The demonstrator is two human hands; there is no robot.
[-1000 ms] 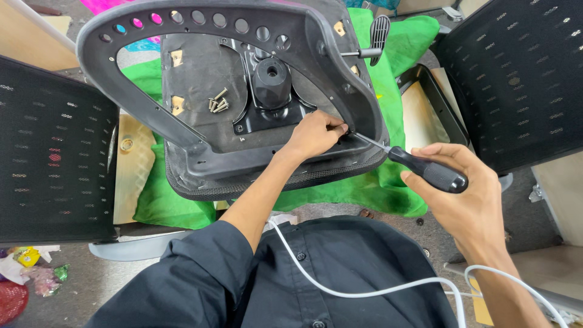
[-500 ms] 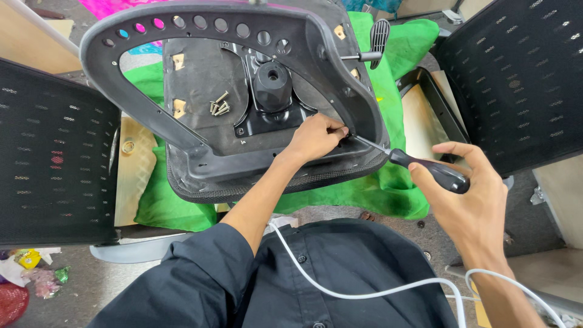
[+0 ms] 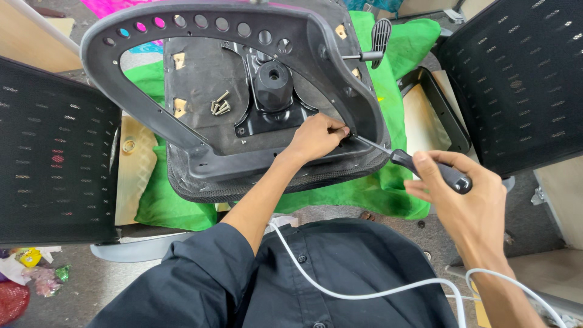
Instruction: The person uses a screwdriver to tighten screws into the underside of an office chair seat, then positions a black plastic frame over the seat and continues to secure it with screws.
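An upturned black office chair seat (image 3: 206,176) lies on a green cloth (image 3: 182,206), its armrest frame (image 3: 200,30) arching over it. My left hand (image 3: 316,136) pinches a small screw at the seat's right underside, by the armrest bracket. My right hand (image 3: 467,200) grips the black handle of a screwdriver (image 3: 425,169), whose metal shaft slants up-left with its tip at the spot under my left fingers. A black metal mechanism plate (image 3: 273,97) with a central socket is fixed to the seat. Several loose screws (image 3: 220,107) rest on the seat underside.
Black mesh chair backs stand at the left (image 3: 54,152) and at the right (image 3: 522,79). A black lever (image 3: 379,36) sticks out at the top. A white cable (image 3: 364,291) crosses my dark shirt. Coloured scraps (image 3: 24,267) lie on the floor at the lower left.
My right hand has shifted its grip on the screwdriver handle, fingers turning around it. The left hand stays pinched at the same spot; the view has drifted slightly.
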